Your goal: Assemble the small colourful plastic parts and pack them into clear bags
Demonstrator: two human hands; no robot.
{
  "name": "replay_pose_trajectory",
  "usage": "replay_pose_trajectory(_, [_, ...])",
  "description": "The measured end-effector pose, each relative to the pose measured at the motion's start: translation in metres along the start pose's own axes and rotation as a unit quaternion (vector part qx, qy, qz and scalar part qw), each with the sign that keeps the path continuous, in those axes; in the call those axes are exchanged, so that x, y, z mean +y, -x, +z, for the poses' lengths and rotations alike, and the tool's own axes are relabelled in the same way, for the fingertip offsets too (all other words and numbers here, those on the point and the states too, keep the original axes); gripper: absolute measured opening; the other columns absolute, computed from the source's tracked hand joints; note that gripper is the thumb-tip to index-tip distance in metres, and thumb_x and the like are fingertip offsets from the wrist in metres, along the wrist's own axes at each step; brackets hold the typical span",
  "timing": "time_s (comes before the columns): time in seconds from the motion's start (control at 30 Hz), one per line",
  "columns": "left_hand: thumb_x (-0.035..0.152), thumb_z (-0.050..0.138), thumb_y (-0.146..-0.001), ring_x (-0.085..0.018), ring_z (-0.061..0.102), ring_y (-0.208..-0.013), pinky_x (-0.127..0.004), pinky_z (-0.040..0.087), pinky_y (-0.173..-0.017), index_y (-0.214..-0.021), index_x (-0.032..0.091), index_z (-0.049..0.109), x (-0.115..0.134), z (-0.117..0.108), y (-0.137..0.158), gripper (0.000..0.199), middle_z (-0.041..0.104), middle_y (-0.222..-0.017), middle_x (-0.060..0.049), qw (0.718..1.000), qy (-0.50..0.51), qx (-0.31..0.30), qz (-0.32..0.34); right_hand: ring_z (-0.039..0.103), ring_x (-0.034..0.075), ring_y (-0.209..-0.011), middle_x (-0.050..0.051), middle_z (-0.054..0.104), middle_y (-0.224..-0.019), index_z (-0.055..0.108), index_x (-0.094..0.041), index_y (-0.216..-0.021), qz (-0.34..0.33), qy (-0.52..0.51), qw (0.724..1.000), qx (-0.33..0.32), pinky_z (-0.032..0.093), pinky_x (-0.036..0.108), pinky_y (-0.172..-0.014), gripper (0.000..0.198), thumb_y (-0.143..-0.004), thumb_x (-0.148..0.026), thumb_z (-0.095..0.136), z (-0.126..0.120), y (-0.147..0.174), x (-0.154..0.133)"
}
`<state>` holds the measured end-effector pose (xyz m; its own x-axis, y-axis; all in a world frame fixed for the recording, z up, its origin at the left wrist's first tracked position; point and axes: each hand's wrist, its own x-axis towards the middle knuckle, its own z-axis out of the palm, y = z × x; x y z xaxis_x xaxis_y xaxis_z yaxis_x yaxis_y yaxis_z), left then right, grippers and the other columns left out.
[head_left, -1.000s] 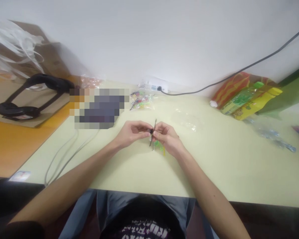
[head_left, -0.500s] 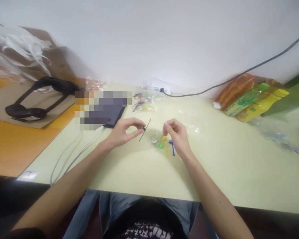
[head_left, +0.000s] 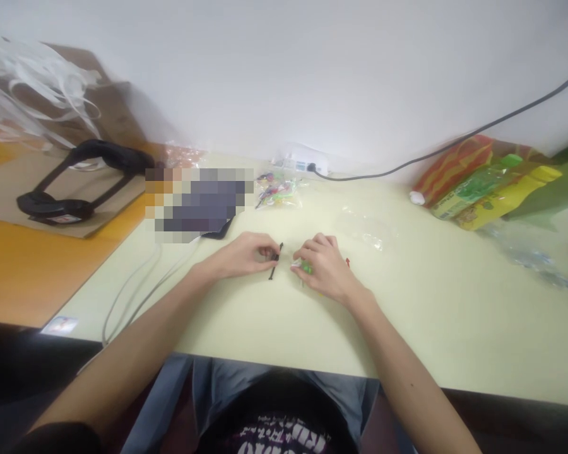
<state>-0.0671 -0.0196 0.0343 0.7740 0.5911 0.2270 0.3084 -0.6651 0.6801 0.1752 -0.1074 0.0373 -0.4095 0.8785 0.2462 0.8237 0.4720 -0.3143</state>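
My left hand [head_left: 246, 255] pinches a thin black plastic stick [head_left: 273, 271] between thumb and fingers, just over the table. The stick stands slanted, its ends showing above and below the fingertips. To the right, my right hand [head_left: 327, 265] reaches down over a group of small coloured plastic parts. Its thumb and fingers close at a small white piece [head_left: 296, 262]. Beneath the fingers shows a green part [head_left: 307, 268], and a red tip [head_left: 347, 261] sticks out past the far side of the hand. Most of the other parts are hidden under my right hand.
Behind the hands lie a clear bag of coloured parts [head_left: 279, 192] and a partly blurred tablet [head_left: 218, 230] with white cables. A power strip [head_left: 293, 162] sits against the wall. Snack packaging [head_left: 502, 195] is at the right, a black frame-like object [head_left: 57, 208] at the left.
My right hand has moved down and left onto the small parts, now covering most of them. My left hand has lowered slightly, still holding the black stick, which is turned more upright.
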Motion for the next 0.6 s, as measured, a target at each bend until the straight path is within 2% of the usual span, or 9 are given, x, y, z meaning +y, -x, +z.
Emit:
replay_pose_trajectory(0.3, [0.032, 0.070, -0.089, -0.019, 0.068, -0.093, -0.028, 0.051, -0.085, -0.110, 0.022, 0.073, 0.002, -0.003, 0.000, 0.023, 0.074, -0.104, -0.005, 0.997, -0.066, -0.034, 0.011, 0.051, 0.025, -0.100, 0.007, 0.070, -0.095, 0.073, -0.020, -0.094, -0.012, -0.002, 1.000, -0.005, 0.030, 0.041, -0.091, 0.013, -0.098, -0.025, 0.062, 0.002, -0.001, 0.000])
replay_pose_trajectory(0.47, [0.041, 0.074, -0.089, -0.025, 0.063, -0.116, -0.038, 0.047, -0.104, -0.121, 0.024, 0.071, 0.009, -0.002, -0.002, 0.037, 0.071, -0.121, -0.009, 0.994, -0.085, 0.037, 0.056, 0.052, 0.024, -0.099, 0.007, 0.072, -0.097, 0.073, -0.022, -0.097, 0.017, -0.044, 0.998, 0.036, 0.030, 0.040, -0.086, 0.018, -0.102, -0.032, 0.059, 0.000, -0.001, -0.002])
replay_pose_trajectory(0.53, [0.040, 0.074, -0.090, -0.025, 0.062, -0.116, -0.040, 0.047, -0.105, -0.122, 0.024, 0.070, 0.012, 0.002, -0.003, 0.037, 0.072, -0.119, -0.009, 0.991, -0.078, 0.076, 0.075, 0.052, 0.024, -0.098, 0.006, 0.073, -0.097, 0.073, -0.023, -0.097, 0.033, -0.074, 0.995, 0.063, 0.031, 0.040, -0.086, 0.021, -0.103, -0.036, 0.058, -0.002, -0.002, -0.004])
replay_pose_trajectory(0.6, [0.038, 0.073, -0.092, -0.024, 0.064, -0.107, -0.040, 0.048, -0.100, -0.116, 0.024, 0.072, 0.014, 0.008, -0.005, 0.028, 0.074, -0.112, -0.009, 0.987, -0.072, 0.103, 0.097, 0.053, 0.024, -0.097, 0.004, 0.073, -0.096, 0.073, -0.024, -0.095, 0.042, -0.106, 0.990, 0.087, 0.031, 0.040, -0.087, 0.023, -0.104, -0.038, 0.056, -0.004, -0.002, -0.006])
